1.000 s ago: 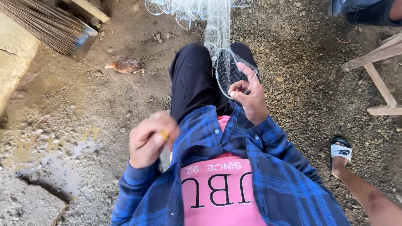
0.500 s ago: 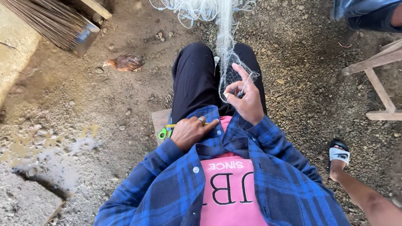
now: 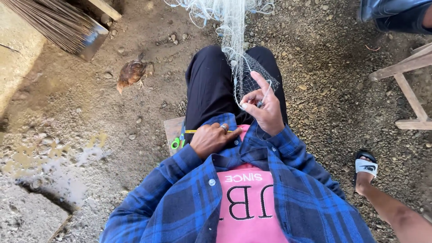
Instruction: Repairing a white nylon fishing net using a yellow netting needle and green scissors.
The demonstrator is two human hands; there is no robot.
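In the frame's centre, the right hand (image 3: 265,108) is pinching white net (image 3: 234,27) strands, keeping them taut. The left hand (image 3: 211,138) is closed on a thin yellow tool (image 3: 191,131), perhaps a netting needle, ready beside.

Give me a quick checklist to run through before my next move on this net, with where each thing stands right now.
1. Net strand pinched in right hand: ok, fingers hold the white fishing net.
2. Left hand holding the thin yellow tool: ok.
3. Net lies over the lap: ok.
4. Green-handled scissors within reach on the wooden seat: ok.
5. Net free of tangles: cannot tell.
6. Hen clear of the net: ok.
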